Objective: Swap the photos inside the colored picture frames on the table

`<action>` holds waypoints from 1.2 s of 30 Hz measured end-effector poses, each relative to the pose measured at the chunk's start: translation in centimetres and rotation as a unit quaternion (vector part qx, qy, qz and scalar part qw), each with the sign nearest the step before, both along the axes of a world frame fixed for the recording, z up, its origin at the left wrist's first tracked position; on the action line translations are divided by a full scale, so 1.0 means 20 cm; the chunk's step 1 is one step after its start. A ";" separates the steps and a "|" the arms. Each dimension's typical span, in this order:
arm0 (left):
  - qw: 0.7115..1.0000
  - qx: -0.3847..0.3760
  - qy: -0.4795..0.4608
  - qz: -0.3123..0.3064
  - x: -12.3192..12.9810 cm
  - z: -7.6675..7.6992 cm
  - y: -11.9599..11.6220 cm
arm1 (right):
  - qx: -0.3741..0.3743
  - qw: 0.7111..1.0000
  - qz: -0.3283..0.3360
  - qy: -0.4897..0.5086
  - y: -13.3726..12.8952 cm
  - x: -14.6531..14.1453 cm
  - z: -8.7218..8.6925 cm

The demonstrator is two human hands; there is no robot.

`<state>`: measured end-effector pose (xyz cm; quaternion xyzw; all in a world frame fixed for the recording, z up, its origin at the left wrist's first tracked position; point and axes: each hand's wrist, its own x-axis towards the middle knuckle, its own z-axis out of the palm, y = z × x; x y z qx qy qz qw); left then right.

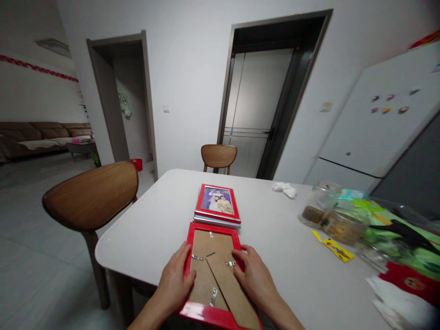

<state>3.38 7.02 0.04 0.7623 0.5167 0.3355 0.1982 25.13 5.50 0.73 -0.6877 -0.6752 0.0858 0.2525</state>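
A red picture frame [202, 310] lies face down before me, its brown backboard [202, 239] and folding stand [229, 289] showing. Metal clips sit along the backboard's edges. My left hand [176, 275] grips the frame's left side, the thumb resting over the back. On the opposite side, my right hand [253, 272] is closed round the edge, with its thumb near the right clip [230, 263]. Just beyond lies a red-bordered framed photo [218, 201], face up on top of another frame [217, 222] with a silvery edge.
Glass jars [312, 214], a yellow packet [338, 250], green bags and a white cloth [395, 293] crowd the right of the white table [144, 238]. Crumpled tissue [284, 189] lies farther back. Wooden chairs stand left [96, 195] and at the far side [219, 156].
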 end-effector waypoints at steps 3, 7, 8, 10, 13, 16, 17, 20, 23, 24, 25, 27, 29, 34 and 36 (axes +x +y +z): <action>1.000 -0.006 -0.025 0.007 0.01 -0.04 0.01 | 0.010 1.000 0.000 -0.004 0.02 -0.02 0.00; 1.000 0.004 -0.026 0.008 0.02 -0.04 0.00 | 0.009 1.000 -0.005 0.000 0.02 -0.02 0.00; 1.000 0.006 -0.026 0.007 0.02 -0.03 0.00 | 0.005 1.000 -0.007 -0.003 0.03 -0.01 0.01; 1.000 0.007 -0.030 0.005 0.02 -0.03 -0.01 | -0.003 1.000 -0.014 -0.020 0.03 -0.02 0.01; 0.999 0.002 -0.038 0.005 0.02 -0.03 -0.01 | 0.029 0.997 -0.027 -0.062 0.07 -0.05 0.03; 0.999 0.004 -0.037 0.006 0.02 -0.04 -0.01 | 0.064 0.995 0.015 -0.074 0.14 -0.13 0.05; 0.999 0.009 -0.037 0.007 0.02 -0.05 -0.01 | 0.057 0.995 0.033 -0.077 0.17 -0.16 0.06; 0.999 0.020 -0.038 0.009 0.02 -0.05 -0.01 | 0.019 0.994 0.034 -0.100 0.26 -0.23 0.05; 0.999 0.021 -0.036 0.007 0.02 -0.06 0.00 | 0.025 0.993 0.005 -0.119 0.31 -0.25 0.02; 0.999 0.022 -0.036 0.007 0.02 -0.06 0.00 | 0.030 0.992 0.006 -0.121 0.31 -0.25 0.01; 0.999 0.022 -0.037 0.007 0.02 -0.06 0.00 | 0.033 0.992 0.012 -0.123 0.31 -0.24 0.01; 0.999 0.023 -0.041 0.012 0.02 -0.06 0.00 | 0.027 0.992 0.028 -0.119 0.31 -0.24 0.00; 0.999 0.022 -0.044 0.014 0.02 -0.06 0.00 | 0.013 0.993 0.033 -0.114 0.30 -0.24 0.01; 0.999 0.019 -0.046 0.012 0.02 -0.05 0.00 | 0.013 0.995 0.058 -0.082 0.22 -0.29 0.05; 0.999 0.023 -0.047 0.010 0.02 -0.06 -0.01 | 0.024 0.993 0.101 -0.062 0.16 -0.32 0.06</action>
